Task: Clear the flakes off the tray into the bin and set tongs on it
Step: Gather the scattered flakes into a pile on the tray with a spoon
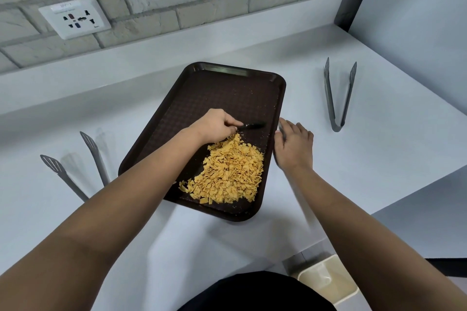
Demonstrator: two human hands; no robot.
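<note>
The heap of yellow-orange flakes lies toward the near right corner of the dark brown rectangular plastic tray, which sits mid-bench. The left hand has its fingers closed round a small black tool; the right hand, fingers loosely open, steadies the tray's right rim. Best to keep sweeping toward that corner, then tip over the cream bin below the bench's near edge. One tray, one bin, two grey tongs: right, left.
</note>
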